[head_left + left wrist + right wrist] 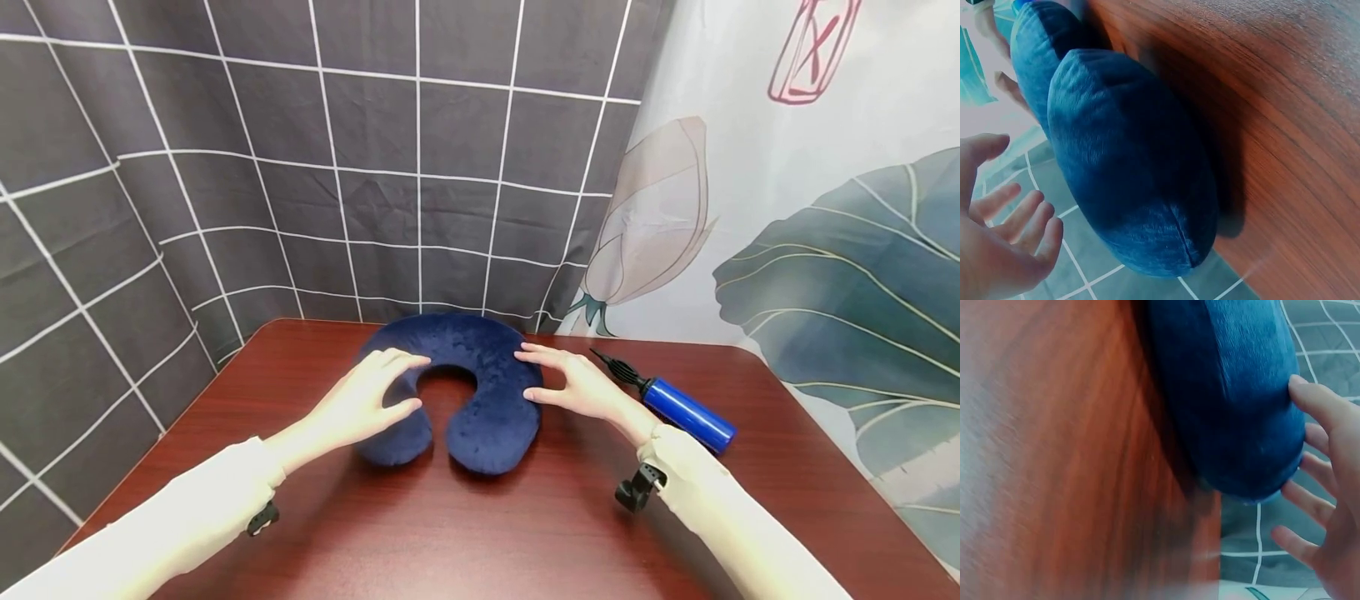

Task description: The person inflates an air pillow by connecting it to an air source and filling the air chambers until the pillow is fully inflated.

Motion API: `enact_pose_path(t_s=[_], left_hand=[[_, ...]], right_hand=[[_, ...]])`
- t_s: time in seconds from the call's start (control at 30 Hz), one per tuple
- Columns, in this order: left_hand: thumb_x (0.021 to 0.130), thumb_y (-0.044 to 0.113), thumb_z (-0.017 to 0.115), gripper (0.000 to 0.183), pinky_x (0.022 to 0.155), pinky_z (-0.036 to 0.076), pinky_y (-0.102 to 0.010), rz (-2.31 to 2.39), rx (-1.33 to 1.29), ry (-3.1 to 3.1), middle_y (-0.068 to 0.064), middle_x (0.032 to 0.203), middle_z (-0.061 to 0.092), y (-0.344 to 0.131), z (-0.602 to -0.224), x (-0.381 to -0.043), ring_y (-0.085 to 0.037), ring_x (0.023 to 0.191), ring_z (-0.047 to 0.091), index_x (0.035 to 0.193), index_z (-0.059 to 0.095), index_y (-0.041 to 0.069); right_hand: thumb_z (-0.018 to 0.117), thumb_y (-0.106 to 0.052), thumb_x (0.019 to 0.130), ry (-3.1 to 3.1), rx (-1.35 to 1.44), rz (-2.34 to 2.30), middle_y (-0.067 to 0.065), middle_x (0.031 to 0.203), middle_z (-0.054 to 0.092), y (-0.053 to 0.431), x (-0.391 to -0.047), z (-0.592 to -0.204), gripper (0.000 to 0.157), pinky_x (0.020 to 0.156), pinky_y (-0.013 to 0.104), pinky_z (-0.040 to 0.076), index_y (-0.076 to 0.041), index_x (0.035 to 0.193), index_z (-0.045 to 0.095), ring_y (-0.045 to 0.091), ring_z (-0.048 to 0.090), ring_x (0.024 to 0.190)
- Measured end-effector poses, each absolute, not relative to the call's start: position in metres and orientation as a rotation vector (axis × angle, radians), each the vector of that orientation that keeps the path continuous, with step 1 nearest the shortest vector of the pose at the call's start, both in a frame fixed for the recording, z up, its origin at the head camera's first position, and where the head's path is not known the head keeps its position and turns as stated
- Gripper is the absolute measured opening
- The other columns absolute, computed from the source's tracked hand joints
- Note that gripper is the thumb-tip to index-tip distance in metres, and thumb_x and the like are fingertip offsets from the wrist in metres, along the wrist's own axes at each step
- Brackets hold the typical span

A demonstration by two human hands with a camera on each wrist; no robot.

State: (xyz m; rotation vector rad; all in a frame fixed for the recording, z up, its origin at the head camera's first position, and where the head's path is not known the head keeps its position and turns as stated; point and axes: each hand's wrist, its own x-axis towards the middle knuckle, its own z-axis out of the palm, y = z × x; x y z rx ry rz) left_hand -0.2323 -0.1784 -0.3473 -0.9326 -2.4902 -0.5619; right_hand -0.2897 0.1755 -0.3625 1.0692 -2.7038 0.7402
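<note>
A plump navy-blue U-shaped neck pillow [491,417] lies on the table with its opening toward me. My left hand [363,396] hovers over the pillow's left arm, its fingers spread and slightly bent. In the left wrist view a gap shows between that hand [1010,231] and the plush pillow [1129,169]. On the other side, my right hand [581,385] has its fingertips right at the pillow's right edge. The right wrist view shows the thumb and fingers of this hand [1335,475] loosely spread along the rounded pillow [1235,394].
Right of the pillow lies a blue hand pump [690,414] with a black nozzle, close behind my right wrist. The reddish-brown wooden table [450,533] reaches back to a grey curtain [375,208] with white grid lines. A floral-printed cloth [750,275] hangs at the right.
</note>
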Motion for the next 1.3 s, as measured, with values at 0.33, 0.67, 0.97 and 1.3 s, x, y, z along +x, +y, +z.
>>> enact_pose_path(t_s=[0.33,0.67,0.97,1.3], left_hand=[[0.084,0.026,0.076,0.05,0.102,0.047,-0.046,-0.602,-0.883,-2.528,-0.005,0.125,0.063,-0.189,-0.349,-0.23,-0.025,0.119,0.057,0.131,0.061,0.014],[0.084,0.024,0.077,0.05,0.102,0.046,-0.048,-0.605,-0.868,-2.497,-0.008,0.125,0.063,-0.199,-0.35,-0.234,-0.028,0.118,0.057,0.13,0.062,0.012],[0.083,0.022,0.078,0.05,0.099,0.044,-0.049,-0.615,-0.88,-2.443,-0.008,0.125,0.063,-0.211,-0.354,-0.239,-0.03,0.116,0.056,0.129,0.062,0.01],[0.08,0.029,0.079,0.064,0.099,0.043,-0.057,-0.52,-0.894,-2.48,-0.011,0.14,0.057,-0.239,-0.352,-0.224,-0.033,0.127,0.052,0.139,0.057,0.015]], right_hand=[[0.074,-0.041,0.086,-2.684,0.989,0.741,0.002,0.149,0.052,0.17,-0.276,-0.364,0.058,0.109,0.049,0.042,-0.022,0.139,0.058,0.025,0.048,0.139],[0.075,-0.037,0.087,-2.693,1.022,0.813,0.003,0.149,0.052,0.173,-0.286,-0.362,0.057,0.109,0.049,0.042,-0.023,0.139,0.057,0.024,0.048,0.139],[0.065,-0.038,0.094,-2.722,0.979,0.748,0.007,0.157,0.041,0.167,-0.269,-0.367,0.06,0.113,0.055,0.035,-0.021,0.148,0.046,0.031,0.041,0.144],[0.054,-0.038,0.1,-2.753,0.773,0.667,0.01,0.161,0.032,0.179,-0.214,-0.356,0.058,0.112,0.063,0.031,-0.019,0.152,0.039,0.038,0.034,0.146]])
